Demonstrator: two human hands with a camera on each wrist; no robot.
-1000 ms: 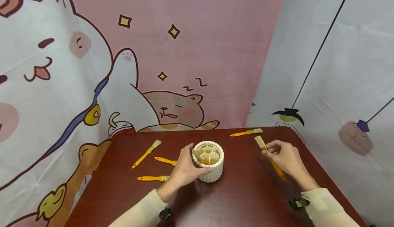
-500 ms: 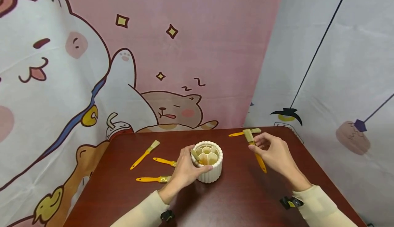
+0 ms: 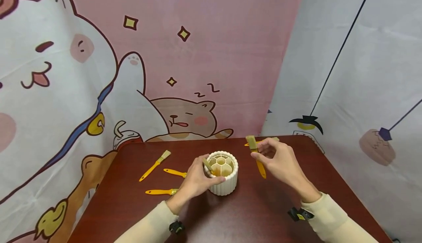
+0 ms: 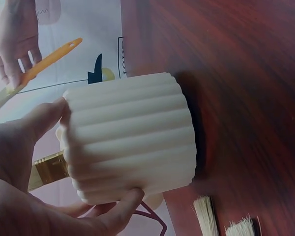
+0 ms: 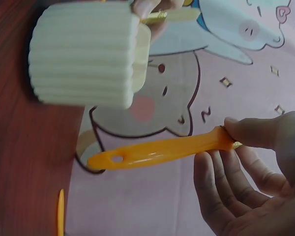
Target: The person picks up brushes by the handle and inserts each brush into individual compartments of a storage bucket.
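Observation:
A white ribbed pot with a compartmented insert stands upright on the table. My left hand grips its rim and side, thumb toward the front. One paintbrush stands in the pot, bristles up, leaning at the rim on the left hand's side. To the pot's right, my right hand holds another paintbrush above the table, pinched near the metal band between thumb and fingers. Its bristles point up and its yellow handle hangs down, apart from the pot.
Left of the pot lie several paintbrushes: one angled brush, a second brush and a nearer brush, the last two partly behind the left hand. Another brush lies at the table's back edge behind the right hand. A printed cloth hangs behind the table.
My right hand has moved left toward the pot, carrying the paintbrush, which now hangs more upright. My left hand stays on the pot, and the pot has not visibly moved.

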